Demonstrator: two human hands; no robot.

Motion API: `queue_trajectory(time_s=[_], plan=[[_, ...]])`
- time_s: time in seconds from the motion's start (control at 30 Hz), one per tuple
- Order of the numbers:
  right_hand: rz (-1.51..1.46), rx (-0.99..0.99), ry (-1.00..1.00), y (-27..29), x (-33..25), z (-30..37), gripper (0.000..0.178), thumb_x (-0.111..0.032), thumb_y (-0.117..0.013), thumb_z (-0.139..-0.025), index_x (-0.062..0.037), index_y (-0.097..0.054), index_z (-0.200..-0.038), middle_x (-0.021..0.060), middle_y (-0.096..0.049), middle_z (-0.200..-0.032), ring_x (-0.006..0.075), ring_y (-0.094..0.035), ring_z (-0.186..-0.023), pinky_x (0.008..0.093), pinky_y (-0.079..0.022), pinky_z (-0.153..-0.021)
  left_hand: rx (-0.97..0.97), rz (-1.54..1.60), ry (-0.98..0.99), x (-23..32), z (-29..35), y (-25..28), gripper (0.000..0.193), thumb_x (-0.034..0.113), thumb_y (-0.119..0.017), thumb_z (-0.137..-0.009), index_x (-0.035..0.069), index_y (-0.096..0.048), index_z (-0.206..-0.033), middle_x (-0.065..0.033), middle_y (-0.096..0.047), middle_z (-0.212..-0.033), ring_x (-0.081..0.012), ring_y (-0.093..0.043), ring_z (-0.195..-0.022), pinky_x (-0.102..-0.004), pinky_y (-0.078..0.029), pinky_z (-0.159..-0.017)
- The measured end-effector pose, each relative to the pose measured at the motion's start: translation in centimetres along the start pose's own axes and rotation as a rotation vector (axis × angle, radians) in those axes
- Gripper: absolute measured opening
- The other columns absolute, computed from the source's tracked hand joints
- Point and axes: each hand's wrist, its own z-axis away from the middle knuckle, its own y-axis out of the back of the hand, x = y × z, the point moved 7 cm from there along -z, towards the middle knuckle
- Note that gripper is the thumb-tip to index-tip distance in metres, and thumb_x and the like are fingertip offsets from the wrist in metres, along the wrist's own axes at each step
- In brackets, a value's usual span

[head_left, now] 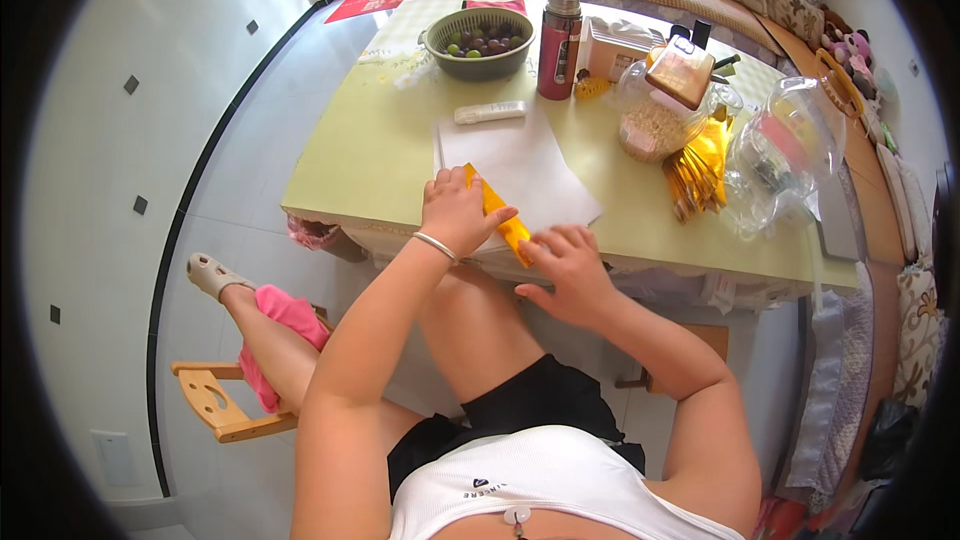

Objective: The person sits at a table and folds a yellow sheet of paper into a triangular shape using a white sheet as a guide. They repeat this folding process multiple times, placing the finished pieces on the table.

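Observation:
A narrow folded strip of shiny gold paper [495,210] lies slantwise over the near edge of a stack of white paper [530,165] on the table. My left hand [458,210] is closed on the strip's far part, with the thumb laid across it. At the near end, fingers of my right hand [572,275] touch the strip, while the thumb stretches away from it and the hand stays spread. Some of the strip is hidden under my left fingers. A white oblong object [490,112] rests on the far part of the sheets.
A colander bowl [478,65] of grapes and a red flask [559,45] stand at the table's back. To the right are a tissue box [615,48], a clear jar [648,130], a bunch of folded gold pieces [698,170] and a clear plastic bag [785,155].

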Motion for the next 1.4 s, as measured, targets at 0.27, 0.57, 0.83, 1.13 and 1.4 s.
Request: queue_trajectory(time_s=[0.27,0.57,0.83,1.13,1.4], plan=[[0.275,-0.044,-0.040,1.4,7.7,0.7,0.070,-0.018,-0.079,-0.071,-0.0035,-0.054,-0.134,0.0140,-0.056,-0.131,0.0338,-0.051,-0.123,0.0477,-0.036,-0.108,0.357,-0.106,-0.307,-1.9,-2.2,-1.5,0.058,0.033,-0.066,-0.089,0.011,-0.054,-0.141,-0.0127,-0.051,-0.141,-0.0310,-0.041,-0.135,-0.0529,-0.031,-0.108],[0.445,0.320,0.075,1.5,2.2,0.9,0.018,-0.012,-0.063,-0.075,-0.0032,-0.067,-0.091,0.0155,-0.065,-0.112,0.0306,-0.060,-0.106,0.0438,-0.044,-0.096,0.265,0.216,-0.475,7.1,4.8,1.6,0.059,0.031,-0.077,-0.076,-0.004,-0.063,-0.122,-0.0199,-0.065,-0.120,-0.0354,-0.062,-0.108,-0.0452,-0.047,-0.096],[0.289,0.256,0.133,0.8,-0.8,-1.5,0.014,-0.010,-0.067,-0.074,-0.0042,-0.065,-0.087,0.0144,-0.068,-0.113,0.0297,-0.063,-0.107,0.0432,-0.046,-0.096,0.620,-0.114,-0.363,6.8,8.0,-2.1,0.041,0.019,-0.069,-0.078,-0.006,-0.066,-0.110,-0.0235,-0.068,-0.109,-0.0363,-0.065,-0.107,-0.0458,-0.050,-0.097],[0.284,0.133,0.211,0.4,0.7,-0.3,0.011,-0.008,-0.065,-0.077,-0.0035,-0.062,-0.086,0.0141,-0.070,-0.113,0.0294,-0.066,-0.109,0.0412,-0.051,-0.092,0.572,-0.114,-0.377,0.7,9.5,-1.2,0.043,0.007,-0.063,-0.077,-0.004,-0.065,-0.118,-0.0235,-0.065,-0.123,-0.0369,-0.061,-0.119,-0.0494,-0.045,-0.105],[-0.047,-0.014,0.103,-0.5,2.0,-1.5,0.010,-0.011,-0.066,-0.082,-0.0024,-0.066,-0.086,0.0170,-0.066,-0.122,0.0360,-0.062,-0.116,0.0432,-0.052,-0.092,0.406,0.242,-0.429,0.7,8.8,-0.9,0.033,0.010,-0.072,-0.075,0.001,-0.066,-0.106,-0.0278,-0.051,-0.140,-0.0411,-0.052,-0.128,-0.0468,-0.044,-0.105]])
